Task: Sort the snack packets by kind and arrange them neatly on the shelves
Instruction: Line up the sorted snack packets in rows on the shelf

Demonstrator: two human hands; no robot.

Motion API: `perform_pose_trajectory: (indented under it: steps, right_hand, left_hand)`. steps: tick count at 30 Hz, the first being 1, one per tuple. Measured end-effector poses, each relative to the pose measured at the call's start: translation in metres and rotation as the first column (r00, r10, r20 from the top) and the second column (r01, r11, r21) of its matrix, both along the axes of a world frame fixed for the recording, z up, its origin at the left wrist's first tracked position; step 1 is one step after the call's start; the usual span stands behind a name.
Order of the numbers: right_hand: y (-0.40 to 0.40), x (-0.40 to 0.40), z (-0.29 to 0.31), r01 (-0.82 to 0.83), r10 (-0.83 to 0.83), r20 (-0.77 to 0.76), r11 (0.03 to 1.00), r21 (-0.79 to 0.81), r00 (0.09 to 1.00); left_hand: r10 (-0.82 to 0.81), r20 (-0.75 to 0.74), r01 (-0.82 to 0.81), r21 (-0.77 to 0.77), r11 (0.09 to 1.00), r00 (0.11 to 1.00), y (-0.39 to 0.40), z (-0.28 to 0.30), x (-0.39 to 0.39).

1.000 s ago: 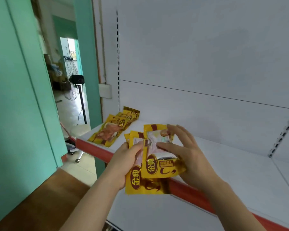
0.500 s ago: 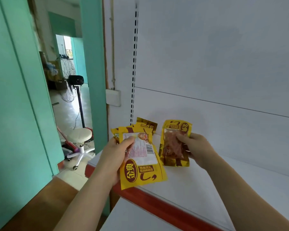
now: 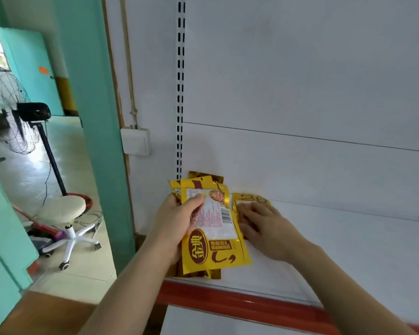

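Note:
My left hand (image 3: 174,222) grips a stack of yellow snack packets (image 3: 215,238), back side up with a white label and barcode showing. They hang over the left end of the white shelf (image 3: 348,257). To their right, my right hand (image 3: 264,223) lies flat, fingers spread, pressing one yellow packet (image 3: 248,198) onto the shelf surface; most of that packet is hidden under the hand. More yellow packets (image 3: 205,175) peek out behind the held stack, near the shelf's back left corner.
The shelf has a red front edge (image 3: 240,302) and a slotted upright (image 3: 179,93) at its left. A teal pillar (image 3: 99,141) stands left of it. Beyond it are a white stool (image 3: 63,211) and a standing fan (image 3: 12,126).
My right hand has carried its single packet down from the air onto the shelf and now presses it flat. The left hand still holds the stack. The view has moved closer and leftward.

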State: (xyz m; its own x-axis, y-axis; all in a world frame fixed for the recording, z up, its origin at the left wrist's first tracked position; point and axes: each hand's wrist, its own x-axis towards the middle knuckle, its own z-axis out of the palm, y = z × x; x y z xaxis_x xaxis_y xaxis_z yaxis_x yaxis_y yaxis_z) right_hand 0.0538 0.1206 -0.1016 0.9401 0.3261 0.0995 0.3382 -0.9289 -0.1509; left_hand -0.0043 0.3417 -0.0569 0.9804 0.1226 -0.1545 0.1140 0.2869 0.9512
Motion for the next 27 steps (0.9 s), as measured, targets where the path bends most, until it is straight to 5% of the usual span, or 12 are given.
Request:
perform_pose_trajectory:
  steps: [7, 12, 14, 17, 19, 22, 27]
  right_hand:
    - [0.02, -0.002, -0.011, 0.031, -0.037, -0.04, 0.989, -0.145, 0.999]
    - [0.013, -0.007, -0.002, 0.069, -0.074, 0.062, 0.994, 0.087, 0.995]
    - [0.011, -0.019, 0.012, 0.146, -0.211, 0.11, 0.894, 0.424, 0.971]
    - [0.013, -0.052, 0.043, 0.242, -0.15, -0.192, 0.503, 0.83, 0.97]
    - [0.016, -0.071, 0.054, 0.245, -0.018, -0.28, 0.538, 0.807, 0.96]
    - [0.012, -0.073, 0.056, 0.249, -0.035, -0.287, 0.607, 0.755, 0.957]
    - [-0.02, -0.064, 0.066, 0.133, -0.33, -0.008, 0.357, 0.924, 0.944]
  left_hand:
    - [-0.062, 0.0, 0.062, -0.034, 0.998, 0.998, -0.004, 0.0, 0.0]
    - [-0.049, 0.018, 0.049, -0.044, 0.998, 0.999, -0.008, 0.0, -0.003]
    - [-0.035, 0.036, 0.037, -0.058, 0.998, 0.999, -0.013, 0.001, -0.003]
    - [0.025, 0.085, -0.026, 0.001, 1.0, 0.996, -0.024, 0.003, -0.002]
    - [0.046, 0.109, -0.055, 0.085, 0.995, 0.993, -0.032, 0.003, 0.0]
    - [0.028, 0.104, -0.037, 0.091, 0.995, 0.994, -0.042, 0.0, 0.0]
    - [0.046, -0.051, -0.043, 0.061, 0.997, 0.998, -0.039, -0.005, 0.004]
